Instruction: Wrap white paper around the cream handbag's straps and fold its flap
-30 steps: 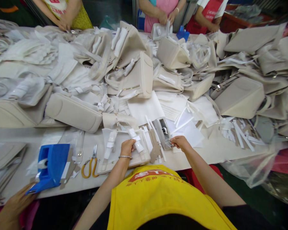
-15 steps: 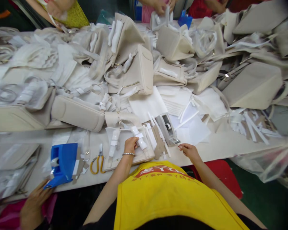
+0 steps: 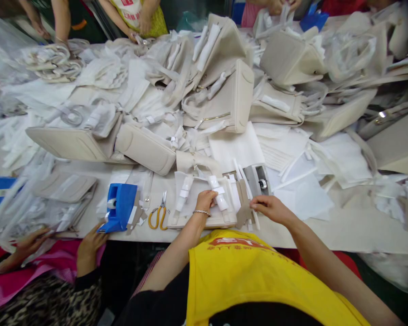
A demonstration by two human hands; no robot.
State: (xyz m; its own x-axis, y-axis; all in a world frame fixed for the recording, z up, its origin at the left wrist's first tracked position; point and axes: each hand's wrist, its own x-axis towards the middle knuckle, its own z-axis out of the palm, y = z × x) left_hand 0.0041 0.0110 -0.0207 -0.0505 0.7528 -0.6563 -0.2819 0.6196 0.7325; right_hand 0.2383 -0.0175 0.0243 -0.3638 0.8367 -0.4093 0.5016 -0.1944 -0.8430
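Risk: left hand (image 3: 205,201) pinches white foam-wrapped strap (image 3: 216,194) of flat cream leather bag (image 3: 204,213) at table edge; right hand (image 3: 270,208), fingers closed on something too small to identify, could drag loose brown card strips (image 3: 244,206) off the edge.

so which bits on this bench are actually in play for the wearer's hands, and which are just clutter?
In play:
- left hand, gripping the white-wrapped strap of the flat beige bag
- right hand, fingertips by the brown card strips
- grey tape dispenser, just beyond the right hand

Lying about:
- yellow-handled scissors
- blue tape dispenser, at a co-worker's hand
- piled beige bags
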